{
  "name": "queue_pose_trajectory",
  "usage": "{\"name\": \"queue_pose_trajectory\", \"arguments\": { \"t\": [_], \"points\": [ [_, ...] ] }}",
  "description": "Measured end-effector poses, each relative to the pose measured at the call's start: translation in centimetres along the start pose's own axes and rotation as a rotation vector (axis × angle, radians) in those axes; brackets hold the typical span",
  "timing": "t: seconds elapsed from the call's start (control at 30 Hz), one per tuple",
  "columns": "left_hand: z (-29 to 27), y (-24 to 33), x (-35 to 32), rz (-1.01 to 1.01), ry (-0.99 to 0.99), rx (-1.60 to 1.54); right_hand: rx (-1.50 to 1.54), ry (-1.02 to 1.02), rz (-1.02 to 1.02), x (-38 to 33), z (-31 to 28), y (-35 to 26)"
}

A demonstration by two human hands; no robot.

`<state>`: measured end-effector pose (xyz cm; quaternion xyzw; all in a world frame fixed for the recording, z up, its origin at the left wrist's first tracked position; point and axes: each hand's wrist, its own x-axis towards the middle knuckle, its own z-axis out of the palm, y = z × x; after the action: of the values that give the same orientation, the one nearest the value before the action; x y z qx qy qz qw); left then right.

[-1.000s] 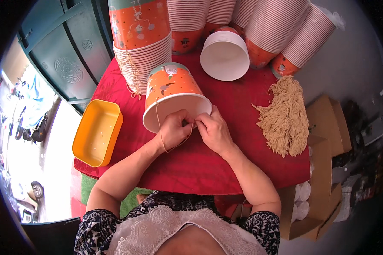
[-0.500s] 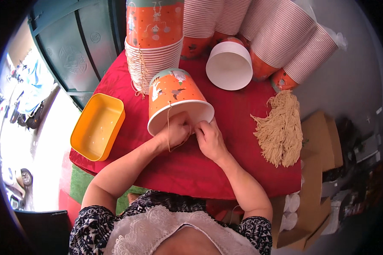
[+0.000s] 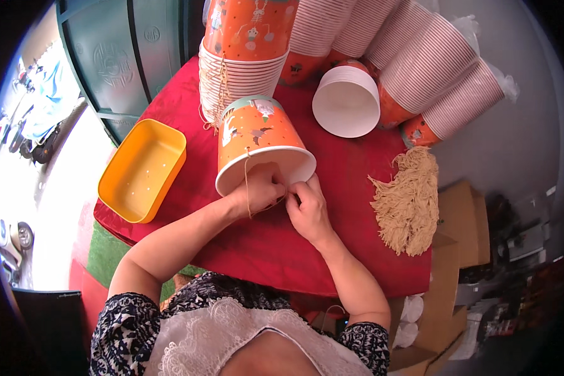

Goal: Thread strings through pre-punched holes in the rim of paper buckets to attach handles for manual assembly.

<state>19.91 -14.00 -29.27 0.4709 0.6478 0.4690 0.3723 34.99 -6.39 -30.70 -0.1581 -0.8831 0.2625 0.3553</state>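
Observation:
An orange paper tub (image 3: 257, 133) with a grey-green base and printed figures lies tipped, its white-rimmed mouth facing me. A thin tan string (image 3: 247, 182) hangs from a spot on its upper rim and loops down to my fingers at the lower rim. My left hand (image 3: 257, 188) reaches partly into the mouth with fingers curled and pinched near the string. Right beside it, my right hand (image 3: 308, 210) pinches at the lower right rim, where the string ends up. The fingertips meet closely, so the exact hold is partly hidden.
A tall stack of tubs (image 3: 247, 62) with strings hanging stands behind. More wrapped stacks (image 3: 426, 62) lean at the back right, near a single tub (image 3: 346, 103). A yellow bin (image 3: 169, 169) sits left, a bundle of tan strings (image 3: 410, 203) right. Cardboard boxes (image 3: 464, 219) stand beyond the red-covered table (image 3: 357, 263).
My view has shifted slightly, so the tub stacks appear further right and the yellow bin a little higher. Both hands stay at the tub's lower rim, with only slight finger movement.

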Motion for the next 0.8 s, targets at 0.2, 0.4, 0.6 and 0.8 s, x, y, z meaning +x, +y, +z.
{"name": "queue_pose_trajectory", "arguments": {
  "t": [0.2, 0.4, 0.6, 0.8],
  "points": [
    [0.2, -0.8, -0.1, 0.115, 0.073, 0.132, -0.037, -0.014, -0.081, -0.1, -0.1, 0.2],
    [-0.4, 0.0, -0.6, 0.076, 0.028, 0.129, 0.042, -0.002, -0.005, 0.2, -0.1, 0.3],
    [0.5, -1.4, -0.5, 0.137, 0.046, 0.109, -0.128, 0.025, -0.088, 0.2, 0.0, 0.7],
    [1.0, -1.2, -0.9, 0.269, 0.103, 0.242, -0.063, 0.016, -0.031, 0.4, 0.6, 0.7]
  ]
}}
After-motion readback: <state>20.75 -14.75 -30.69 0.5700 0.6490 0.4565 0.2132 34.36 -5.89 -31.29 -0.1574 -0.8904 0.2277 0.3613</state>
